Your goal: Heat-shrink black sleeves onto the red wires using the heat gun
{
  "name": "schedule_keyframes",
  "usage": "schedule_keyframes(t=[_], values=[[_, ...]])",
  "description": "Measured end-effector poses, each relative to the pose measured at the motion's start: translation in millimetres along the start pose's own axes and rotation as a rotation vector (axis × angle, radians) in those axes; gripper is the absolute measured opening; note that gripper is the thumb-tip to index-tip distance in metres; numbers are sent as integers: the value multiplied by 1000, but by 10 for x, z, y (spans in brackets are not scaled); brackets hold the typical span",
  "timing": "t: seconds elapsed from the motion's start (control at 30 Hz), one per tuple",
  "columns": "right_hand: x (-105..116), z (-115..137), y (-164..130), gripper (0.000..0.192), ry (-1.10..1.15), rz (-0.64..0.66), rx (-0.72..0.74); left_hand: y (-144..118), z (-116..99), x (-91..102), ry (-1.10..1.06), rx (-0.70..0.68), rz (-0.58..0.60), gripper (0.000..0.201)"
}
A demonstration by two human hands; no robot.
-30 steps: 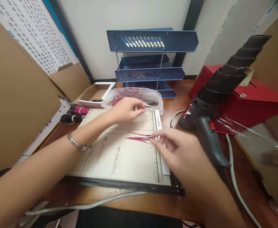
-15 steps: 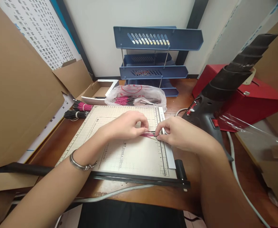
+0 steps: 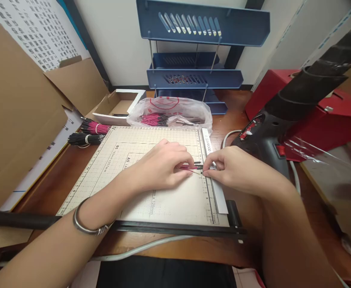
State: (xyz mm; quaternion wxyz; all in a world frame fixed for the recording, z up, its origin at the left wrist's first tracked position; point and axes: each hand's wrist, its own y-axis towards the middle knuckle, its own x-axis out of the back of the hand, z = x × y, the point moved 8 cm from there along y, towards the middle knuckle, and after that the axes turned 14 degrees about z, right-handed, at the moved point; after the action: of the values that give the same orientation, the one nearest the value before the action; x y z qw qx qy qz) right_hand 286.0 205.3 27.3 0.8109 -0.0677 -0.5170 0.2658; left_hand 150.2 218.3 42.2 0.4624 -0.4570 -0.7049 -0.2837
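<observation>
Several thin pink wires with black ends (image 3: 190,167) lie across the right side of a cream paper trimmer board (image 3: 175,204). My left hand (image 3: 168,164) pinches the wires between thumb and fingers, its palm low over the printed grid. At the black ends, the thumb and fingertips of my right hand (image 3: 226,166) are closed together beside the trimmer's white strip (image 3: 215,176). The wire tips are partly hidden by my right fingers. The black trimmer arm (image 3: 175,229) runs along the board's near edge.
Bundled pink wires (image 3: 96,127) and black wires (image 3: 85,139) lie left of the board. Behind it are a plastic bag (image 3: 193,107) of wires, an open box (image 3: 115,118) and blue trays (image 3: 193,80). A black heat gun (image 3: 268,128) and red box (image 3: 319,116) stand right.
The view has shifted closer and slightly downward. My left hand still pinches the wires, and more of their black ends now show between the two hands.
</observation>
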Motion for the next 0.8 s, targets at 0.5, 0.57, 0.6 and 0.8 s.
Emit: schedule_keyframes(t=[0.5,0.57,0.6,0.8], values=[[-23,41,11,18,29,58,18,34,11,-43,-5,17,-10,13],[-21,40,9,19,39,61,13,31,16,-44,-3,18,-13,13],[-19,43,9,19,41,61,14,30,17,-46,-4,17,-13,13],[-22,45,19,20,46,59,14,25,7,-49,-9,2,-24,13]])
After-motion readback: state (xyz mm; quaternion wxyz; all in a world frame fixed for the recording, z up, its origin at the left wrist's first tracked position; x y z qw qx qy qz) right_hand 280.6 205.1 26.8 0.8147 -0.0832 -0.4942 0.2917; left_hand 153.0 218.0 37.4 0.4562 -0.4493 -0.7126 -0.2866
